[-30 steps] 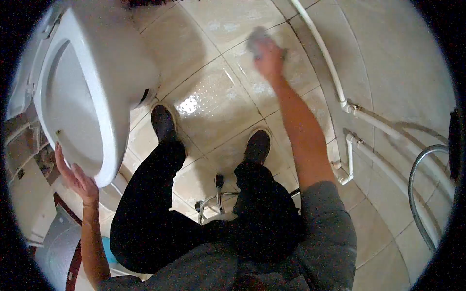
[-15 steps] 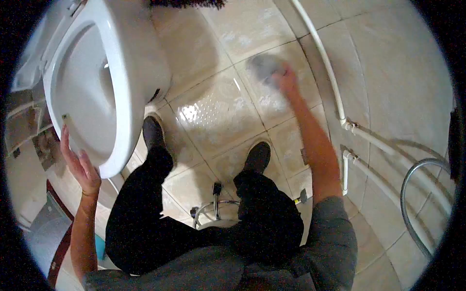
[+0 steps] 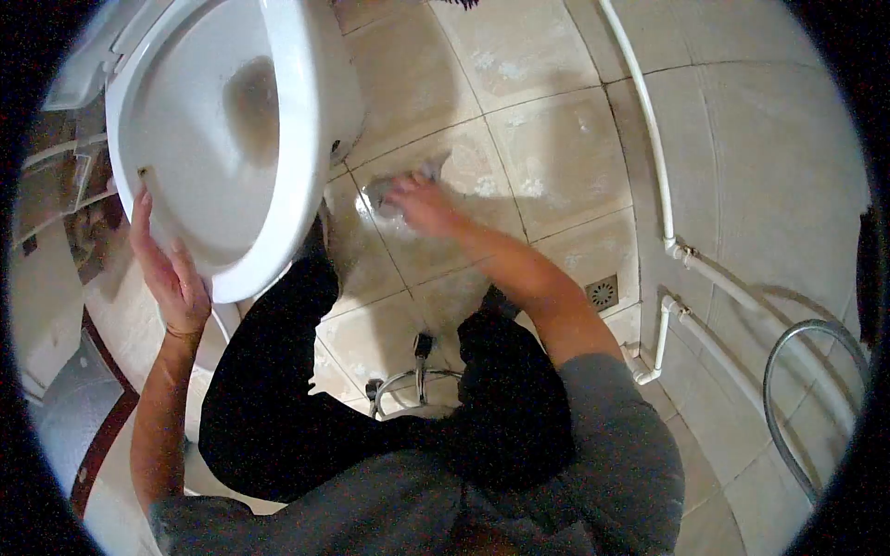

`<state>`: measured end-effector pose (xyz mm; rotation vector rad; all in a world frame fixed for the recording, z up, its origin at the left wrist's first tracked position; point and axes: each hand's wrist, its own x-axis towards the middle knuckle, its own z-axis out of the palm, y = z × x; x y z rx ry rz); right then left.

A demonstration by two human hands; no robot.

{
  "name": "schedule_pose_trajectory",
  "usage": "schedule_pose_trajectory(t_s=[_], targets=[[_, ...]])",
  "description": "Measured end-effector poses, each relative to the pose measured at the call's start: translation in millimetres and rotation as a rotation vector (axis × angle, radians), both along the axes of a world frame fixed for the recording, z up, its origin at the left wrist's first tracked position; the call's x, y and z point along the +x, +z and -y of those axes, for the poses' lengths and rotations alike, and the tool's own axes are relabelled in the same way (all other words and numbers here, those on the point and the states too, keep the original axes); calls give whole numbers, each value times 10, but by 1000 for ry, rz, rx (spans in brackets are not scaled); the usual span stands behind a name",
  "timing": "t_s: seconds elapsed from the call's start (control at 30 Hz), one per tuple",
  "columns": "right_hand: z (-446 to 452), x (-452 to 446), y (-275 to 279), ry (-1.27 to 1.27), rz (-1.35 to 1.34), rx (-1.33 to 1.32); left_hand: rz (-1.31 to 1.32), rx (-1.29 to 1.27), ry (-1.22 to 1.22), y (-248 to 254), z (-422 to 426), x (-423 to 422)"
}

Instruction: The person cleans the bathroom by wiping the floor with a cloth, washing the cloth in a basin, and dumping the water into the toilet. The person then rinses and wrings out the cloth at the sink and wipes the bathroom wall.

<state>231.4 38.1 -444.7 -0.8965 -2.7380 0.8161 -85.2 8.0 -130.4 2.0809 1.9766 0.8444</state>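
Note:
My right hand (image 3: pixel 422 206) presses a grey cloth (image 3: pixel 380 193) onto the tiled floor (image 3: pixel 547 176), to the right of the toilet's base. Its fingers are closed over the cloth and somewhat blurred. A corner of the cloth sticks out past the far side of the hand. At the left, my left hand (image 3: pixel 170 278) rests against the near outer rim of the white toilet bowl (image 3: pixel 295 139). Its fingers are stretched out along the rim with nothing in them. A small dark mark shows on the bowl just beyond the fingertips.
White pipes (image 3: pixel 649 130) run along the right wall, with a grey hose (image 3: pixel 779 408) looping near them. A square floor drain (image 3: pixel 603 293) lies by that wall. Between my legs stands a chrome tap-like fitting (image 3: pixel 422 357). My shoes are on the tiles.
My right hand has swept the cloth left across the floor, from near the right wall toward the toilet base. My left hand stays at the rim. The view has shifted slightly.

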Motion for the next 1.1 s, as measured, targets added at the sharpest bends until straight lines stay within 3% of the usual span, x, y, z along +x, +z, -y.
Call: schedule_pose_trajectory(t_s=[0.03,0.1,0.2,0.23,0.27,0.33,0.37,0.4,0.47,0.57,0.63,0.73,0.8,0.83,0.93,1.03,1.1], targets=[[51,46,120,-3,7,3,-7,-15,-1,-19,-1,-9],[87,216,361,-209,-303,-678,-3,-42,-9,25,-21,19],[-443,966,249,-455,-323,-752,27,-99,-27,-27,-33,6],[-679,1444,-280,-561,-297,-1002,52,-105,-28,-18,4,8],[-1011,1618,140,-710,-433,-1127,57,-137,-46,43,7,36],[-1576,1848,494,-474,-4,-493,43,-139,-83,106,-25,67],[-1653,2024,359,-530,32,-278,7,-161,-111,115,-41,94],[-1566,2090,275,-541,41,-278,17,-164,-121,131,-57,148],[-1446,2038,90,-481,296,204,25,-207,-121,182,-100,296],[-489,1637,162,-558,335,271,-14,-202,-147,175,-32,466],[252,1655,309,-536,177,77,-28,-177,-172,213,8,720],[1016,1784,666,-390,234,7,34,-112,-180,344,18,1206],[1361,1977,559,-387,41,-506,-8,-102,-182,304,41,1485],[1416,2071,556,-535,-124,-553,-52,-99,-214,320,30,1648],[1010,2260,197,-637,-275,-314,6,-102,-229,150,306,1702],[90,1994,407,-734,-171,-29,-13,-138,-213,69,459,1851],[-65,1713,-145,-760,-81,54,-18,-157,-235,-18,507,1991]])
